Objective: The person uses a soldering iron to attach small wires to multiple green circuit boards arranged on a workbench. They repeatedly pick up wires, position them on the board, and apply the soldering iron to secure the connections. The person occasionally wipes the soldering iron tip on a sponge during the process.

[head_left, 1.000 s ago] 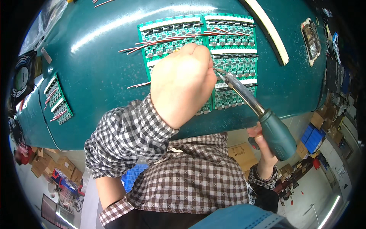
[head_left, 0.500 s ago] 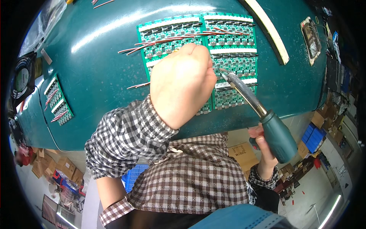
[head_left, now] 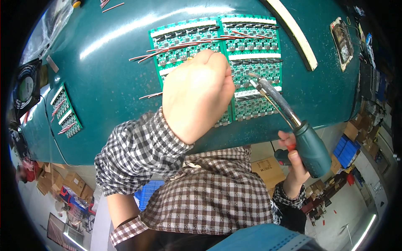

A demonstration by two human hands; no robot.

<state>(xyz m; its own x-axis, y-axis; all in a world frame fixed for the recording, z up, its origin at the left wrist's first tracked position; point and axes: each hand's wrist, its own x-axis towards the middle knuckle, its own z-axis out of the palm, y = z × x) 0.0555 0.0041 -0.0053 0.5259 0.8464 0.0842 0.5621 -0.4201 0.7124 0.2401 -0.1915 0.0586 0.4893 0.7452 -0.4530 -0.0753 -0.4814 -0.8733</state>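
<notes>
"One cluttered room rings the action, its pale floor (head_left: 328, 232) bending round the rim, brown cartons (head_left: 73, 183) low at the left."

"And blue bins (head_left: 344, 151) at the right! Then the table (head_left: 109, 92): broad, dark green, glossy, a long streak of light glaring across its far part."

"Centre stage, two green boards side by side: the left board (head_left: 169, 63) partly hidden under a hand, the right board (head_left: 259, 75) in clearer sight, both with white strips running crosswise."

"A pale curved strip (head_left: 293, 27) lies beyond them at the right; a fan (head_left: 27, 85) stands at the left end."

"Now the iron (head_left: 312, 150)! Long axis on a diagonal: green handle low at the right, out past the near edge, shaft slanting away to the far left, tip over the right board."

"Touching?"

"Can't tell! But the right hand (head_left: 298, 169) is clamped on that handle."

"The left hand (head_left: 199, 96) is over the left board, knuckles up, fingers curled together. The fingertips are hidden, so whether they grip anything, I cannot tell."

"Well apart, at the left, a small board (head_left: 67, 111) lies on the table."

"And slimmest of all, red and white wires (head_left: 228, 37) stretch across both big boards, ends poking past the left edge!"
</notes>
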